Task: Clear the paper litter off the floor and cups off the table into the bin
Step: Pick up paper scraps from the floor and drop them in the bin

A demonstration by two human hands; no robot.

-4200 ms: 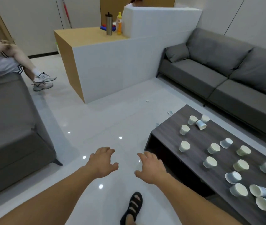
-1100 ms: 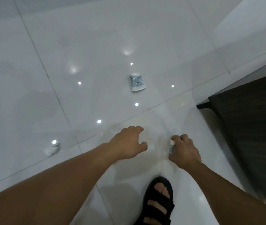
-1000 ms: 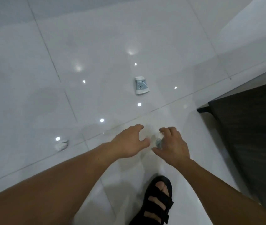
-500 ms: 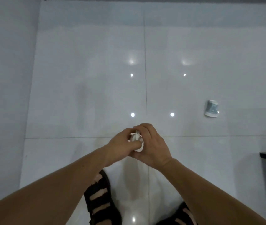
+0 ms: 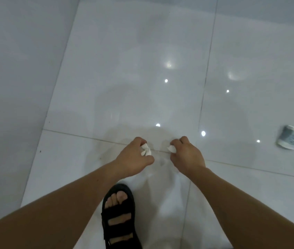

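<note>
My left hand (image 5: pixel 135 157) grips a crumpled white paper scrap (image 5: pixel 146 150) between curled fingers and thumb. A short gap to its right, my right hand (image 5: pixel 187 155) pinches another small white paper scrap (image 5: pixel 171 148). Both hands hover low over the glossy white tiled floor (image 5: pixel 142 69). A crushed blue-and-white paper cup (image 5: pixel 288 137) lies on its side on the floor far to the right, well away from my right hand. No table or bin is in view.
My foot in a black sandal (image 5: pixel 120 218) stands just below the hands. A grey shaded strip (image 5: pixel 17 78) runs down the left side. Ceiling lights reflect as bright dots on the tiles.
The hands, pressed together around paper half a second ago, have parted, each now with a scrap. The view has shifted, and the crushed cup now sits further right.
</note>
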